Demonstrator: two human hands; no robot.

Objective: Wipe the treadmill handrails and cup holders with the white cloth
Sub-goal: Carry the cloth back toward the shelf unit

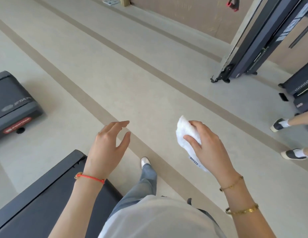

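Note:
My right hand point(208, 145) grips a bunched white cloth point(186, 133) with a small label hanging below it, held in the air over the floor. My left hand point(107, 146) hovers beside it with relaxed, spread fingers and holds nothing. The rear end of a black treadmill deck point(41, 191) lies at the lower left, under my left forearm. No handrail or cup holder is in view.
Another treadmill's end point(14, 105) sits at the far left. A dark weight machine frame point(249, 54) stands at the upper right. Another person's two feet in dark-and-white shoes point(287, 140) stand at the right edge. My own leg and shoe point(145, 162) are below my hands.

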